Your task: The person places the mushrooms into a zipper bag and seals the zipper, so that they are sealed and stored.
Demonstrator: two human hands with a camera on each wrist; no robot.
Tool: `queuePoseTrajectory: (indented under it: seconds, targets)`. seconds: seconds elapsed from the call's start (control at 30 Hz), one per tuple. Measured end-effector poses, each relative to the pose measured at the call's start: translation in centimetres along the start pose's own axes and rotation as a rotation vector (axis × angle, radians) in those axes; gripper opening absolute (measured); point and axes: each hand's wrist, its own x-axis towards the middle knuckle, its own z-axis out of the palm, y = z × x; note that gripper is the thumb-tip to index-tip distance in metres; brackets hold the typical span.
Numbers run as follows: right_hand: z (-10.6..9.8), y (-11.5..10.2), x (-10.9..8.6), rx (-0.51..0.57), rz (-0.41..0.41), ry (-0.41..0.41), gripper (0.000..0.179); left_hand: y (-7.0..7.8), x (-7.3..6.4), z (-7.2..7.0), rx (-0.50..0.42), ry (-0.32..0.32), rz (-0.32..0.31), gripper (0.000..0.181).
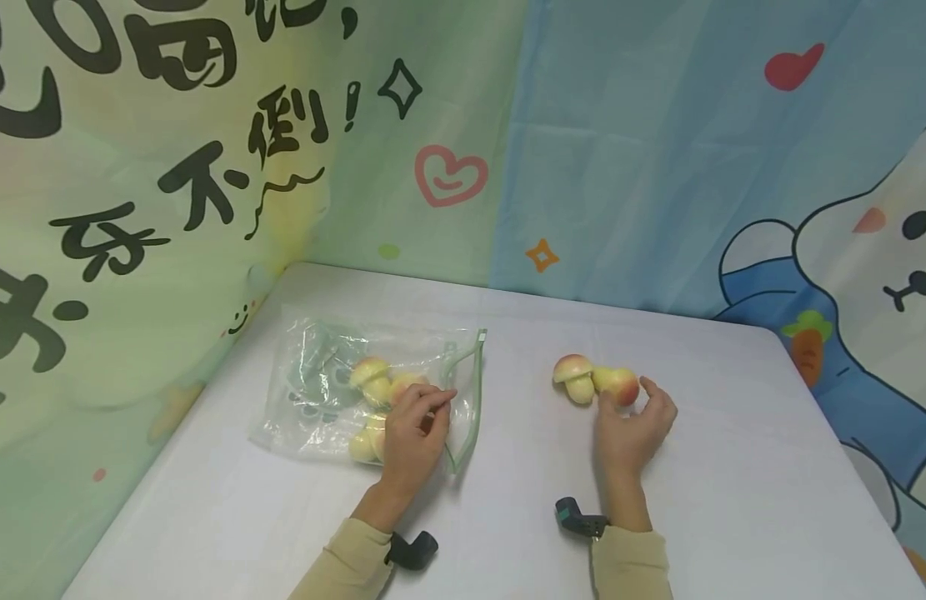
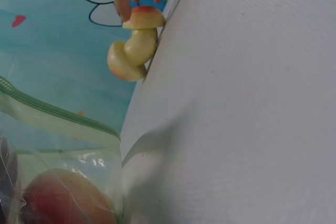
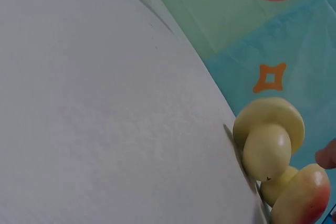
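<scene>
A clear zip bag (image 1: 312,429) with green-edged lips lies on the table, holding several yellow mushroom-shaped pieces (image 1: 371,383) with reddish caps. My left hand (image 1: 413,433) is at its mouth, pinching the upper lip, which stands raised in the left wrist view. To the right, two similar pieces lie side by side: a toy mushroom (image 1: 575,379) and a second toy mushroom (image 1: 616,385), its red end to the right. My right hand (image 1: 631,429) has thumb and fingers parted around the second one. In the right wrist view a fingertip (image 3: 326,156) shows slightly apart from it.
A white-covered table (image 1: 523,500) carries everything. Behind it hangs a printed cloth backdrop (image 1: 620,167), with its left part (image 1: 132,333) along the table's left side. Dark wrist cameras (image 1: 413,550) are strapped on both forearms.
</scene>
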Motion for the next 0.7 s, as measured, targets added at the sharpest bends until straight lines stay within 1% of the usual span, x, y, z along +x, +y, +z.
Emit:
queuePoseTrajectory:
  seconds: [0.07, 0.17, 0.23, 0.3, 0.37, 0.43, 0.5, 0.57, 0.7]
  targets:
    - [-0.1, 0.2, 0.2, -0.013, 0.015, -0.044, 0.059, 0.6, 0.2, -0.1, -0.004, 0.0, 0.002, 0.019]
    - [-0.1, 0.3, 0.4, -0.038, 0.04, -0.109, 0.068, 2.1, 0.9, -0.4, -0.005, 0.001, 0.005, 0.021]
    - [-0.1, 0.4, 0.5, -0.047, 0.059, -0.138, 0.073, 3.1, 1.3, -0.6, 0.0, 0.002, 0.011, 0.023]
    - [-0.1, 0.5, 0.7, -0.052, 0.069, -0.158, 0.076, 3.4, 1.5, -0.6, 0.009, 0.003, 0.02, 0.024]
    - [-0.1, 0.6, 0.9, -0.053, 0.08, -0.171, 0.078, 2.9, 1.3, -0.4, 0.012, 0.005, 0.028, 0.026]
    - [0.0, 0.7, 1.0, -0.056, 0.089, -0.181, 0.079, 2.0, 1.0, -0.2, 0.007, 0.005, 0.028, 0.026]
    - [0.0, 0.9, 1.1, -0.066, 0.098, -0.19, 0.079, 0.9, 0.5, 0.0, -0.003, 0.001, 0.012, 0.025]
    - [-0.1, 1.0, 1.2, -0.073, 0.106, -0.192, 0.079, 0.2, 0.1, 0.1, -0.011, -0.005, -0.003, 0.023]
    - [-0.1, 1.2, 1.3, -0.079, 0.119, -0.19, 0.078, -0.2, -0.2, 0.1, -0.02, -0.018, -0.009, 0.02]
